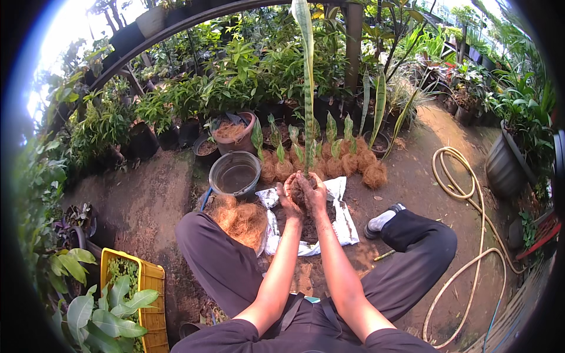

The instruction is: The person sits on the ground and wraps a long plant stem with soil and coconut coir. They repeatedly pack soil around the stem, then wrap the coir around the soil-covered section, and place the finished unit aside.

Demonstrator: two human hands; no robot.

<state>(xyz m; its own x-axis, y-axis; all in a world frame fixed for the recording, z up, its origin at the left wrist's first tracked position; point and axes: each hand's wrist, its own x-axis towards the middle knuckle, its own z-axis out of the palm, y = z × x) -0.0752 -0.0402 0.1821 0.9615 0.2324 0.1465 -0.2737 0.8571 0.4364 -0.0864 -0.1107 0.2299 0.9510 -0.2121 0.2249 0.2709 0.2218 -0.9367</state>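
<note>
Both my left hand (291,198) and my right hand (314,194) are cupped around a ball of dark soil (299,194) at the base of a tall snake plant leaf (308,88), which stands upright. Below them lies an open white plastic sack (342,216) holding dark soil (309,234). A heap of brown coconut fibre (238,220) is left of the sack. Beyond my hands sit several small plants in fibre-wrapped balls (334,167), close together in rows.
A grey plastic basin (235,173) holds some water, near a brown pot (233,132) with fibre. Potted snake plants (379,106) stand behind. A hose (481,216) curls on the ground at right. A yellow crate (152,282) with plants is at lower left. My shoe (373,229) is right of the sack.
</note>
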